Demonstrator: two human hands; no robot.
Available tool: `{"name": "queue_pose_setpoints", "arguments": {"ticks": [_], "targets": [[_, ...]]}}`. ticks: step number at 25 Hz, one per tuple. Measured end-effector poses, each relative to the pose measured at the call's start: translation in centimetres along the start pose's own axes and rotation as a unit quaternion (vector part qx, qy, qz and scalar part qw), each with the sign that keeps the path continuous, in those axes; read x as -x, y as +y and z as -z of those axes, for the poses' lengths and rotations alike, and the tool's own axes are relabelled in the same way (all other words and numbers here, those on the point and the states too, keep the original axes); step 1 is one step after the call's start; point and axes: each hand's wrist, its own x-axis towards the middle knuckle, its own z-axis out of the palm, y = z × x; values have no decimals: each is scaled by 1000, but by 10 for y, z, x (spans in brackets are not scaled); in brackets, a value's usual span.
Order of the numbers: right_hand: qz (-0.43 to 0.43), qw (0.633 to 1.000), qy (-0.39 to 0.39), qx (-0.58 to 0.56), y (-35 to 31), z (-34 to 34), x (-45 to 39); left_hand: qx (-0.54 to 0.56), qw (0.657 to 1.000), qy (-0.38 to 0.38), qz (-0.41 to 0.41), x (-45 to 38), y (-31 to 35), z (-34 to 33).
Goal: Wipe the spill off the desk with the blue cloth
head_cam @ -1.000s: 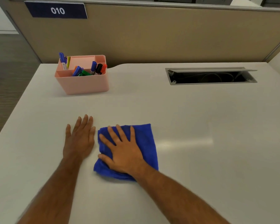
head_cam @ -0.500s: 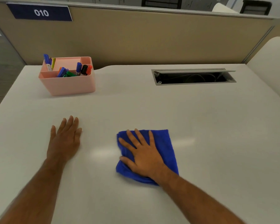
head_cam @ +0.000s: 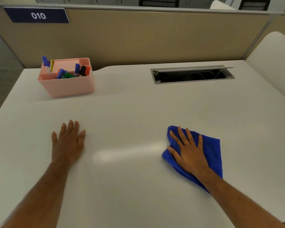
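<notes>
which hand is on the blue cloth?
The right hand, pressed flat on the blue cloth. The left hand lies flat on bare desk, apart from it.

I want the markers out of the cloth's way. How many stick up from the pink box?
About 6, all in the pink box: one blue at its back-left corner, and blue, green, blue, black and orange along the front. More may be hidden.
</notes>
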Motion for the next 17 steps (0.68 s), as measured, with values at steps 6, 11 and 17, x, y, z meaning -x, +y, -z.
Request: {"name": "queue_pose_setpoints", "arguments": {"ticks": [6,11,17], "targets": [[-37,999,16,-8,-38,-8,38,-9,1000,7,2,2,3,-1],[31,1000,-1,0,-95,-10,34,-11,1000,16,-3,3,5,0],[208,970,-41,-116,-185,-2,40,-8,1000,14,-5,3,3,1]]}}
